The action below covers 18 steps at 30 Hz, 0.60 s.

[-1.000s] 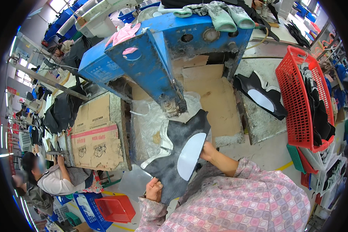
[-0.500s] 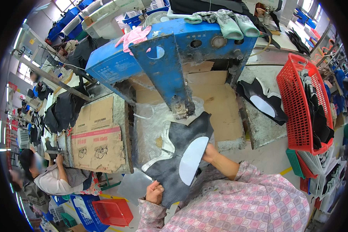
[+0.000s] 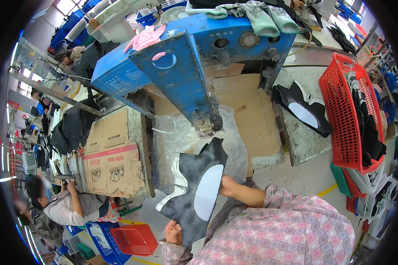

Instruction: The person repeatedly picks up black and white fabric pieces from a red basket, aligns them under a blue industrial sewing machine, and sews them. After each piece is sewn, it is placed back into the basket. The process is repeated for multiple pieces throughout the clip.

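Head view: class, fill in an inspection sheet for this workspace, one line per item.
Surface: press bed lined with cardboard and clear plastic sheet.
Job's things: dark cut fabric piece with a white oval patch, lying under the blue press head.
Clutter: red basket of dark pieces; second dark piece; gloves on the machine.
Hands: left hand grips the piece's lower edge; right hand mostly hidden behind it.
Cables: thin wires at far left.
Surroundings: a seated co-worker, blue crates.
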### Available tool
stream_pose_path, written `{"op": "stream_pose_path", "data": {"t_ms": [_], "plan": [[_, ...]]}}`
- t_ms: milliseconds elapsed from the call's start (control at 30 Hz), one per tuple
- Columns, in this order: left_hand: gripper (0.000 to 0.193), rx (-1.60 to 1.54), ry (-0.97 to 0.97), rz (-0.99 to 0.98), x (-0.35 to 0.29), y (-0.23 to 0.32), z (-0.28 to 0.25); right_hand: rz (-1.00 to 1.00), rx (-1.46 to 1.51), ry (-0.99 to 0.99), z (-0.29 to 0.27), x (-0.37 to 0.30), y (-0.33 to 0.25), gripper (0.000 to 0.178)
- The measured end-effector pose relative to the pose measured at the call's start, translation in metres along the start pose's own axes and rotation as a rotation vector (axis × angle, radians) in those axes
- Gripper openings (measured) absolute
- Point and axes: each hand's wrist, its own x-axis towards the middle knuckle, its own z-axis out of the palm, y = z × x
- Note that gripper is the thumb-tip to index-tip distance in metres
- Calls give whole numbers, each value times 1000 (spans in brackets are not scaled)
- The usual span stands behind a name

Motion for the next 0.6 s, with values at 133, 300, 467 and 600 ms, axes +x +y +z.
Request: {"op": "stream_pose_path", "data": {"t_ms": [133, 300, 467, 600], "plan": [[48, 21, 79, -40, -20, 3, -10, -236, -151, -241, 2, 1, 6, 21], [56, -21, -9, 9, -5, 12, 16, -17, -84, -15, 13, -3, -1, 24], [57, 28, -1, 63, 20, 11, 41, -216, -12, -217, 14, -5, -6, 26], [57, -115, -157, 116, 18, 9, 43, -145, 13, -180, 16, -9, -2, 28]]}}
